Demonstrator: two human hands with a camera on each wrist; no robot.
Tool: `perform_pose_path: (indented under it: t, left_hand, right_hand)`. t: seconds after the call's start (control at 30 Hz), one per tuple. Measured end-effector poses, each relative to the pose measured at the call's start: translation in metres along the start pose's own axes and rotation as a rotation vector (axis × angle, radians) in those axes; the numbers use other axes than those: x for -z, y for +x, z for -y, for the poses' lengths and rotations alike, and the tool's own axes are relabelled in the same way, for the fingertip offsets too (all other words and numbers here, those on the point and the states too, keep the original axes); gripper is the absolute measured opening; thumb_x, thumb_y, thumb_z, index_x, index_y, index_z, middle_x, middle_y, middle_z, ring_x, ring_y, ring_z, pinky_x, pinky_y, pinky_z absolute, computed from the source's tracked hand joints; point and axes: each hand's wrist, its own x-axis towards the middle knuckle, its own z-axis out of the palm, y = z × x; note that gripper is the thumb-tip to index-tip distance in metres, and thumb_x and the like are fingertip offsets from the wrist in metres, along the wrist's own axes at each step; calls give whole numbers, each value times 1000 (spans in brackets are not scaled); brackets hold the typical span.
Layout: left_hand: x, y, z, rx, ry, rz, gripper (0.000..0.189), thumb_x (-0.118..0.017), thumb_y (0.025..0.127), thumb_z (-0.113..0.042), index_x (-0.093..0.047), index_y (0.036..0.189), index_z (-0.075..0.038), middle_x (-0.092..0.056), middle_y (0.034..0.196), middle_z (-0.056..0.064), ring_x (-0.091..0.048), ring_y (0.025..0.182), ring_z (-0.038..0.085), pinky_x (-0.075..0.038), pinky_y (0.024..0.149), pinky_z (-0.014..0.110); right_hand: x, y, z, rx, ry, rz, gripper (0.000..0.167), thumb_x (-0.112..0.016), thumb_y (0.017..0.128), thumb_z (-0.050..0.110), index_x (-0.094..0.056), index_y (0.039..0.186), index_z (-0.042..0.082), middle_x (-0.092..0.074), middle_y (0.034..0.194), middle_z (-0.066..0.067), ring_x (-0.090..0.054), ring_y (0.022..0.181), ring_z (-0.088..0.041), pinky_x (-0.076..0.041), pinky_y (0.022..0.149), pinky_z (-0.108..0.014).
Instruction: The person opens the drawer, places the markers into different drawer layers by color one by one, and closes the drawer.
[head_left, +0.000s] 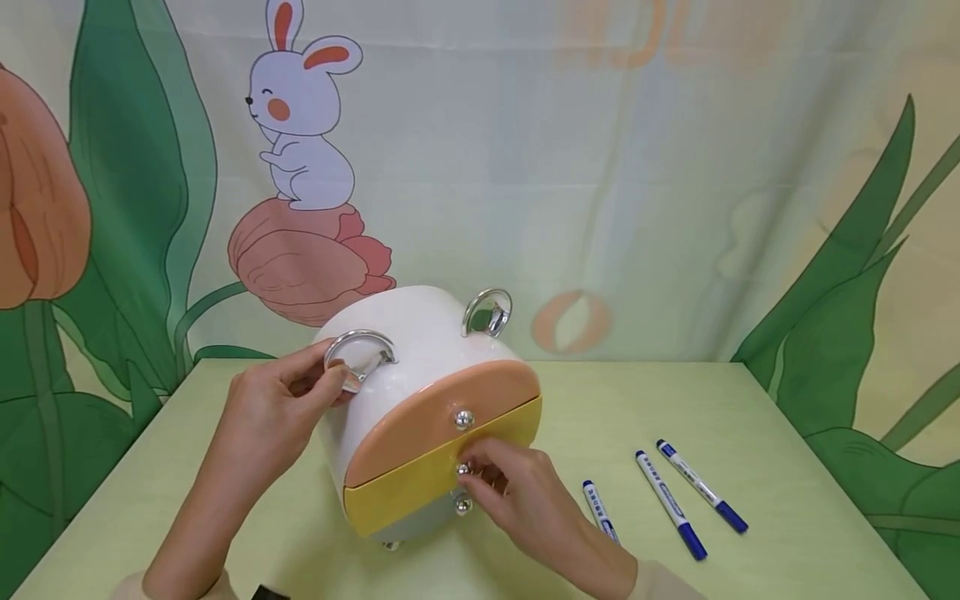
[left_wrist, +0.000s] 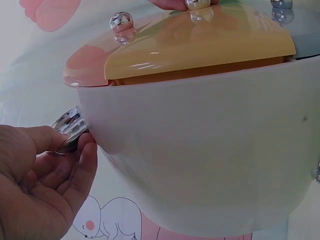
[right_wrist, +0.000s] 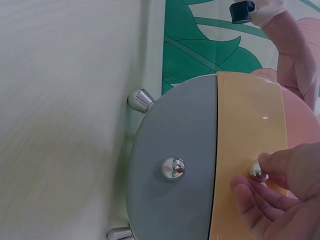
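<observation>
A white rounded drawer box [head_left: 420,350] stands on the table, with an orange drawer [head_left: 435,408], a yellow drawer [head_left: 405,487] and a grey-blue drawer [right_wrist: 172,130], each with a silver ball knob. My left hand [head_left: 266,417] pinches the silver ring-shaped ear [left_wrist: 72,125] on the box's left side. Thumb and fingers of my right hand [head_left: 536,504] grip the yellow drawer's knob [right_wrist: 257,171]. In the left wrist view, a narrow gap shows the yellow drawer standing slightly out from the box. The orange and grey-blue drawers sit flush. What the drawers hold is hidden.
Three blue-capped markers, a near one [head_left: 600,510], a middle one [head_left: 670,504] and a far one [head_left: 701,486], lie right of the box on the pale green table [head_left: 637,400]. A second silver ear [head_left: 487,312] rises from the box. Behind hangs a printed rabbit curtain [head_left: 480,167].
</observation>
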Motion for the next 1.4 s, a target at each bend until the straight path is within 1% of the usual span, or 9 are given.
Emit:
perform_pose_path:
  t: [0.17, 0.27, 0.47, 0.6, 0.77, 0.93, 1.03, 1.23, 1.4]
  left_hand:
    - [-1, 1, 1, -7, 10, 2, 40, -65, 102, -18, -64, 140, -5, -76, 108, 14, -76, 92, 19, -55, 79, 14]
    - [-1, 1, 2, -3, 4, 2, 40, -64, 103, -19, -64, 140, -5, -76, 110, 14, -76, 92, 18, -55, 79, 15]
    - [1, 1, 1, 1, -26, 13, 40, -62, 104, -22, -64, 140, -5, -75, 113, 15, -74, 88, 5, -56, 78, 14]
    - [2, 2, -1, 0, -10, -1, 39, -62, 104, -25, -66, 138, -7, -76, 110, 13, -71, 87, -1, -54, 75, 12]
    - [-1, 3, -3, 6, -13, -16, 37, -63, 104, -25, -69, 136, -7, -77, 105, 11, -72, 87, 5, -55, 74, 14]
    - [0, 4, -1, 26, 13, -7, 41, -60, 105, -29, -66, 139, -7, -76, 109, 12, -74, 94, 16, -54, 73, 14]
    - [1, 4, 1, 28, 14, 6, 42, -60, 105, -30, -65, 140, -7, -76, 112, 13, -73, 97, 18, -54, 74, 13]
    - [2, 3, 0, 12, -7, 8, 38, -60, 105, -27, -68, 137, -7, -76, 108, 11, -75, 94, 15, -55, 79, 14]
    - [2, 2, 0, -10, 8, -12, 35, -61, 104, -21, -69, 134, -5, -76, 104, 12, -75, 93, 20, -55, 78, 13]
  right_hand:
    - [1, 1, -2, 24, 6, 4, 15, -79, 91, 4, -69, 101, 8, -67, 85, 5, -58, 70, -3, -54, 61, -17]
    - [2, 1, -3, 31, 2, 16, 16, -79, 90, 4, -68, 102, 8, -67, 86, 4, -58, 71, -3, -54, 62, -17]
    - [3, 2, -3, 21, -5, 52, 16, -78, 91, 5, -67, 103, 8, -67, 89, 4, -58, 73, -3, -54, 63, -17]
    - [3, 2, -4, 24, -3, 56, 15, -77, 92, 5, -67, 104, 8, -66, 90, 4, -58, 74, -4, -54, 64, -18]
    - [3, 1, -5, 41, -3, 41, 15, -77, 93, 4, -68, 105, 7, -67, 91, 3, -58, 74, -4, -54, 65, -17]
    - [2, 3, -6, 61, -1, 30, 15, -77, 92, 4, -68, 105, 6, -69, 92, 2, -61, 75, -4, -55, 66, -17]
    - [1, 4, -6, 42, 12, 25, 17, -78, 91, 4, -67, 104, 5, -72, 92, 0, -63, 75, -4, -56, 65, -18]
    - [0, 2, -6, -23, 27, 20, 20, -78, 92, 6, -62, 104, 6, -73, 91, -1, -63, 74, -4, -57, 64, -20]
    - [-3, -4, -9, -114, -24, 47, 16, -77, 95, 14, -61, 94, 13, -65, 80, 9, -56, 69, -3, -52, 60, -19]
